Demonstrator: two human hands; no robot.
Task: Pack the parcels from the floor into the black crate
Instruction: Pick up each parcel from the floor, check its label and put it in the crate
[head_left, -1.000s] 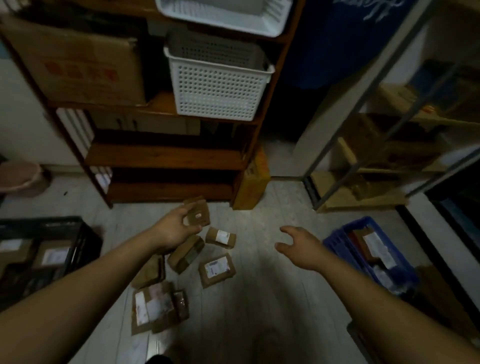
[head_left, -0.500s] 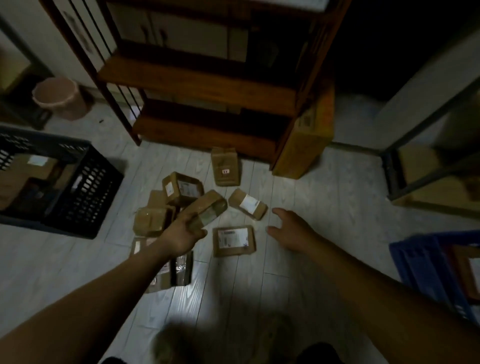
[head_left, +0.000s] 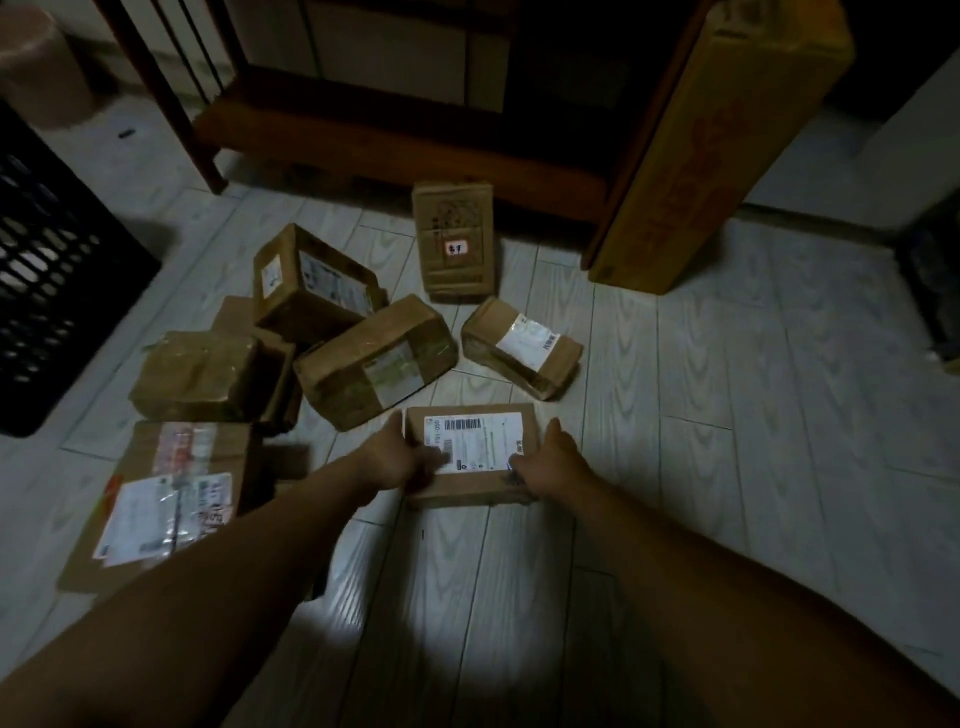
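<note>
The barcode-labelled parcel (head_left: 478, 441) lies flat on the pale plank floor (head_left: 727, 415) right in front of you, label up. It is the nearest box of the scatter, and its long axis runs side to side across your view. You have one hand at each short end. Your left hand (head_left: 397, 462) clasps the left end, one digit reaching up along that edge and another lying over the label's corner. Your right hand (head_left: 553, 462) grasps the right end the same way. Whether the box has left the floor, you cannot tell from here.

The carry turns on where the black crate (head_left: 57, 291) stands. It is off to your left and a little farther away, cut by the frame's edge, so your left arm is the nearer one. A straight line to it passes over the long taped parcel (head_left: 376, 361), which lies just beyond your left hand, and over the clustered boxes past that. By my reading you need to lift before you swing left, or the leading short end may clip that pile. The big multi-label parcel (head_left: 171, 493) lies under your left forearm, so keep your elbow high.
</note>
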